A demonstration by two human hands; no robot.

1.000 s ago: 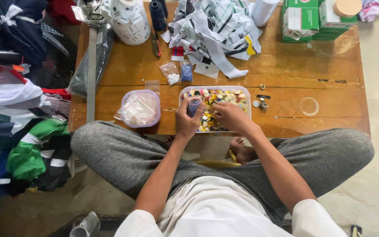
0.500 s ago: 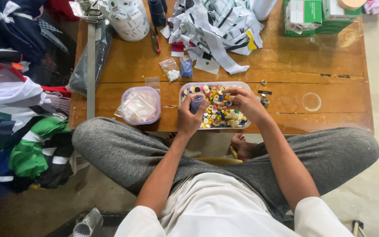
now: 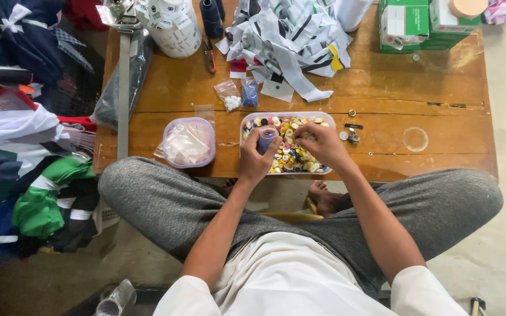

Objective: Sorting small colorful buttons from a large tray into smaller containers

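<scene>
Buttons: small, hard, mixed-colour plastic buttons are lying heaped in a clear rectangular plastic tray near the desk's front edge; likely light and slippery, best pinched singly at the rim.
Left hand: fingers are clenching a small purple-tinted clear bag over the tray; thin and limp, probably easiest held at its mouth.
Right hand: fingers are pinching together over the buttons; whether one is caught, I cannot tell.
Desk: a low, worn wooden desk is carrying a round clear lidded tub, striped fabric scraps and green cardboard boxes.
Room: folded clothes are piling up on the left; the person is sitting cross-legged.
</scene>
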